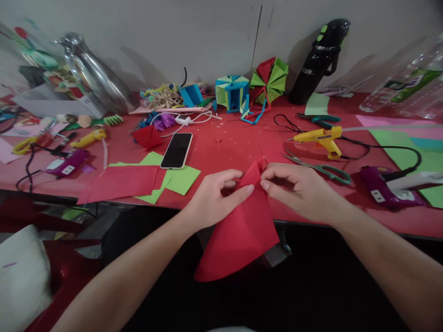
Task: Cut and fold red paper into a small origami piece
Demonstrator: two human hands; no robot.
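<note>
A sheet of red paper (242, 235), folded toward a narrow tip at its top, hangs over the front edge of the table. My left hand (219, 196) grips it near the tip from the left, thumb on the face turned to me. On the other side, my right hand (294, 189) pinches the paper's upper right edge between thumb and fingers. Beyond my right hand lie scissors (332, 173) with green handles. A phone (176, 151) rests on green paper sheets (185, 179) left of my hands, beside flat red paper (121, 182).
A yellow glue gun (321, 140) and a purple power strip (391, 189) with cables are at the right. Folded paper models (232, 93) stand at the back near a black bottle (318, 62). A steel jug (98, 76) and another yellow glue gun (88, 137) are at the left.
</note>
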